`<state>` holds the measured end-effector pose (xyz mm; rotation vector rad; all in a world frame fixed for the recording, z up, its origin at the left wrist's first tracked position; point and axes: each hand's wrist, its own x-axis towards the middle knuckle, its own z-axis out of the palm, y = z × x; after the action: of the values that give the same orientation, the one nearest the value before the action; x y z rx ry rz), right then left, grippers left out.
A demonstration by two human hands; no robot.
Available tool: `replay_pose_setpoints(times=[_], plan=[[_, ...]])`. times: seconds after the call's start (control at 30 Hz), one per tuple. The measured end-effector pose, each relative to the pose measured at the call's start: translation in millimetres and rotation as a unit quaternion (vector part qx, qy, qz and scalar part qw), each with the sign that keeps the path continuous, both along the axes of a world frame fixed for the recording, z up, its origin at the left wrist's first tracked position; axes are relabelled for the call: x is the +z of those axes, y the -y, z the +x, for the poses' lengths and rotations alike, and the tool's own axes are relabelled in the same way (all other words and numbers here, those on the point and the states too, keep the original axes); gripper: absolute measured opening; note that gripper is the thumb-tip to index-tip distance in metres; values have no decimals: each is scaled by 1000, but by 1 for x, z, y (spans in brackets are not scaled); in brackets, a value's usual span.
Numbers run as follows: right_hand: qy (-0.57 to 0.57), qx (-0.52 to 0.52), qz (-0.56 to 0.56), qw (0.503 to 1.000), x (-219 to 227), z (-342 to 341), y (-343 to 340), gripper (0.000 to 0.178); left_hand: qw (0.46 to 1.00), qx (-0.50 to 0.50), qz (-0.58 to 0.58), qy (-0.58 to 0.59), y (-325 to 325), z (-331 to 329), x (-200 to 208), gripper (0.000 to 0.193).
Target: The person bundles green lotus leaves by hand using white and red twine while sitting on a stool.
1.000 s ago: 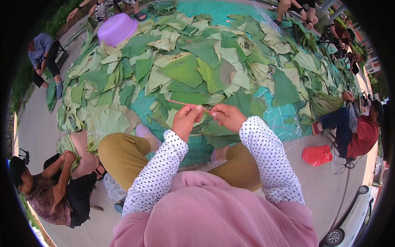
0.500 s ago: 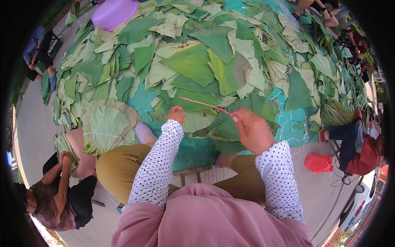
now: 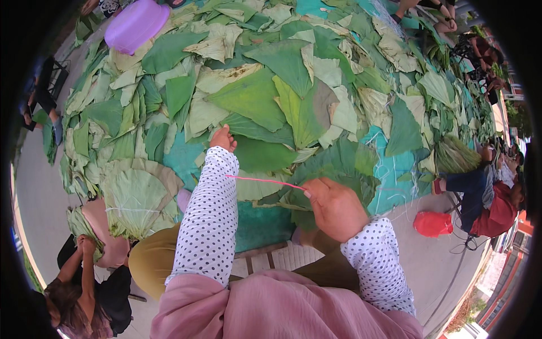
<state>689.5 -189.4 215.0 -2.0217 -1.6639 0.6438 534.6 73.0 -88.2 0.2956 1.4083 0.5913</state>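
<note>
– Head view: state of the right hand (image 3: 334, 208)?
– Fingers pinching one end of a thin, bright-pink string (image 3: 265, 181). The string extends leftward, its other end in front of the white, dark-dotted left sleeve (image 3: 206, 226).
– And the left hand (image 3: 224, 139)?
– Extended forward, fingers curled at the pointed end of a green, folded leaf (image 3: 262, 131). Whether they grip it, I cannot tell.
– Surroundings?
– Overlapping green and pale leaves (image 3: 245, 101) on a teal sheet (image 3: 262, 223); purple plastic tub (image 3: 135, 25), far left; red plastic bag (image 3: 433, 224), right.
</note>
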Motion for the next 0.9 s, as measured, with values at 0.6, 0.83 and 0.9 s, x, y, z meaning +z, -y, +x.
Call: replay_pose_setpoints(times=[0.6,0.83,0.9], plan=[[57,-14,114,992,6,-2,0,19,916,-4,359,180,132,-65,244,10],[57,7,92,994,5,-6,-2,20,918,-35,377,117,138,-74,256,13],[64,14,102,993,11,4,-3,21,916,-36,376,135,132,-59,260,13]])
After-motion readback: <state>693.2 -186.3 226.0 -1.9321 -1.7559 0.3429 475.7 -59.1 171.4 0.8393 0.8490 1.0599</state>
